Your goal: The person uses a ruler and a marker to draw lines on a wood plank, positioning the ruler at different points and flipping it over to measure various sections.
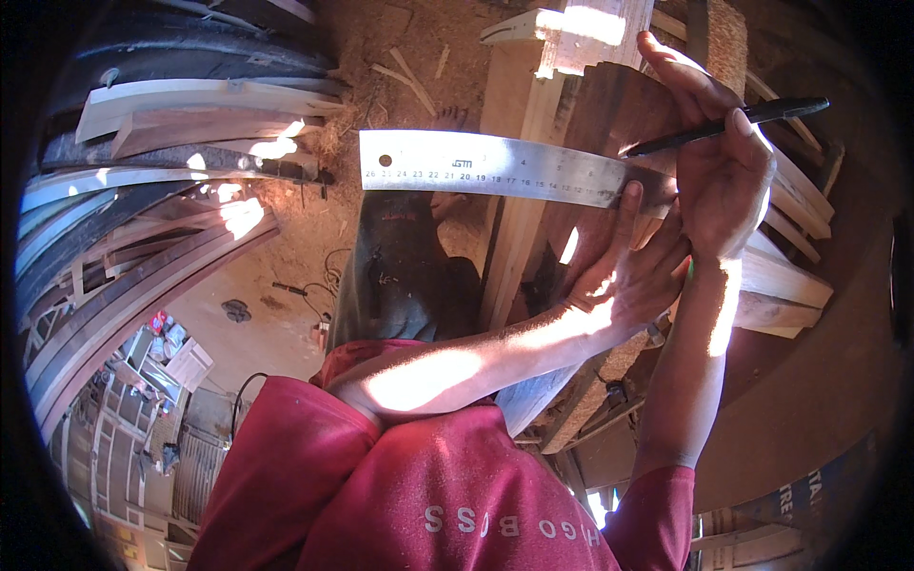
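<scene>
A metal ruler [476, 164] with a hole at one end lies across a dark wooden board [609, 109], its left part sticking out past the wood. My left hand [633, 276] reaches over from the left and holds the ruler against the board. One finger presses on its near edge; the other fingertips are partly hidden by my right hand. My right hand [719, 181] grips a black pen [785, 109] between thumb and fingers. The pen's tip is at the ruler's far edge, by the board, and one finger stretches out toward the far side.
Long stacked planks [143, 228] fill the left side. Light timber pieces [785, 276] lie right of my hands, and a pale beam [519, 219] runs beside the board. Sawdust and offcuts [409, 81] cover the ground ahead. A cable [328, 276] lies on the floor.
</scene>
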A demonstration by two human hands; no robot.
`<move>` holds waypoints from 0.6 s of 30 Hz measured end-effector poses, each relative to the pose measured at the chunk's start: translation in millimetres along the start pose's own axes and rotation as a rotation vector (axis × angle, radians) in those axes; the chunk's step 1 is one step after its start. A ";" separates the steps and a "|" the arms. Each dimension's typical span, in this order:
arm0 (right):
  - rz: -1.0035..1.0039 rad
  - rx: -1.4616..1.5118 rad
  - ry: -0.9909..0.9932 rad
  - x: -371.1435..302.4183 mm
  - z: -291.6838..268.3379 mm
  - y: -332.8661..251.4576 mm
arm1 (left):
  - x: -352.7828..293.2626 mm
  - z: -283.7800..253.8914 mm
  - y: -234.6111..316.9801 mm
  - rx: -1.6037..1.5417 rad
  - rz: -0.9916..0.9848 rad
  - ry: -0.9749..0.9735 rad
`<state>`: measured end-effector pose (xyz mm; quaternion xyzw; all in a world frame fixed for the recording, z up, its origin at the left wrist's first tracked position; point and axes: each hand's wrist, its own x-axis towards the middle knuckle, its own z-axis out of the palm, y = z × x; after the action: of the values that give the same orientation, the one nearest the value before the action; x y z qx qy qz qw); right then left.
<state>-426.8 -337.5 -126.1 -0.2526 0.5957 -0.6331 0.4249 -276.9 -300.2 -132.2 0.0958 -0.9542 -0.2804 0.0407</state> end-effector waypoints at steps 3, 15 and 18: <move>-0.025 0.018 0.055 -1.1 -3.3 -0.2 | 0.6 -1.4 -1.0 0.004 0.008 -0.003; 0.056 -0.452 0.360 -47.6 10.4 -33.1 | 2.4 -6.6 -5.0 -0.017 0.025 -0.001; 0.174 -0.542 0.344 -53.7 13.2 -35.8 | 1.1 -1.6 -3.0 -0.073 0.013 0.026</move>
<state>-396.9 -302.1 -79.3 -0.1941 0.8247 -0.4464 0.2881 -277.3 -303.7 -132.4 0.0918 -0.9433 -0.3135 0.0586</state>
